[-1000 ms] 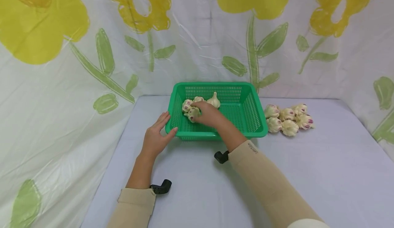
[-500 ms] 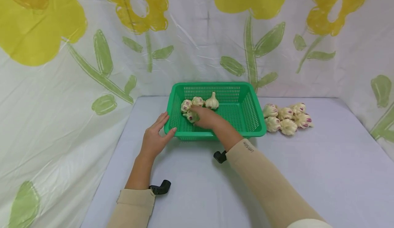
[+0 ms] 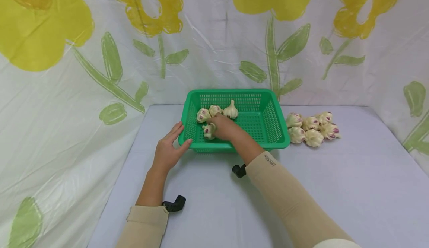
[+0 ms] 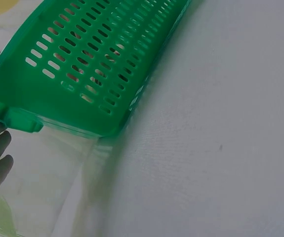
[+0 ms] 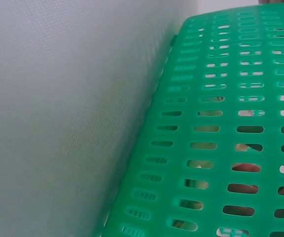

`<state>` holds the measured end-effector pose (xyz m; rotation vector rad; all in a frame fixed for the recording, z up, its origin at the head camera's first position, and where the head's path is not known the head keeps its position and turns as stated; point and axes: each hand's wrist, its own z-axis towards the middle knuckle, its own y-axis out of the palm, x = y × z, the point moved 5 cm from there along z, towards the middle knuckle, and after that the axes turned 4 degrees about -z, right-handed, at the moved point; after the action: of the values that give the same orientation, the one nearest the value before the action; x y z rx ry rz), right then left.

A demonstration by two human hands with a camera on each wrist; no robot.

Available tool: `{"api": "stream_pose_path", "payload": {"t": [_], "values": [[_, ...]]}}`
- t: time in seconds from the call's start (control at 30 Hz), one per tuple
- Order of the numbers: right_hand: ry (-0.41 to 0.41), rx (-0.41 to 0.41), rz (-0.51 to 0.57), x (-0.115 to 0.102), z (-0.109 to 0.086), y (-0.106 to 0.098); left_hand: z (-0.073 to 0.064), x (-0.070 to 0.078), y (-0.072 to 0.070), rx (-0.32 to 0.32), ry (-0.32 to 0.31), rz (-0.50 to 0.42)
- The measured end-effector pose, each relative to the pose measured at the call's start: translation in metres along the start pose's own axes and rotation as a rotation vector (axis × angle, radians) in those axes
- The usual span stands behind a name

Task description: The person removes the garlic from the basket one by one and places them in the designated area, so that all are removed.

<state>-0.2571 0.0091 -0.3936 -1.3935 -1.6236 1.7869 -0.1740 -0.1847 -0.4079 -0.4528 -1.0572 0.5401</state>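
Gripping one garlic bulb [image 3: 209, 132] in curled fingers, the right hand [image 3: 226, 127] has three more bulbs [image 3: 215, 110] just beyond it inside the green basket [image 3: 248, 146], which the left hand [image 3: 168, 150] touches, fingers extended.

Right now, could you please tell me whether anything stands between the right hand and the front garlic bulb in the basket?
In the head view, nothing visible does: the right hand reaches into the green basket, its fingers at the front garlic bulb.

Head view bright, even; faint glare on backdrop [image 3: 207, 54]; soft shadows on table [image 3: 207, 203]; wrist views dimmer, greyer.
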Motion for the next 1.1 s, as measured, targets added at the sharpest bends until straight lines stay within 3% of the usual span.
{"api": "stream_pose_path", "payload": {"t": [0.33, 0.8, 1.1], "values": [[-0.012, -0.004, -0.001, 0.0023, 0.0034, 0.0045, -0.0011, -0.0009, 0.0010, 0.005, 0.012, 0.022], [-0.033, -0.007, 0.019, 0.0017, 0.0072, 0.0081, -0.0011, -0.0052, 0.0043, -0.063, -0.058, -0.016], [-0.031, -0.067, 0.008, 0.0052, 0.0083, 0.0076, 0.0018, -0.0072, 0.0062, -0.078, -0.070, -0.052]]}}
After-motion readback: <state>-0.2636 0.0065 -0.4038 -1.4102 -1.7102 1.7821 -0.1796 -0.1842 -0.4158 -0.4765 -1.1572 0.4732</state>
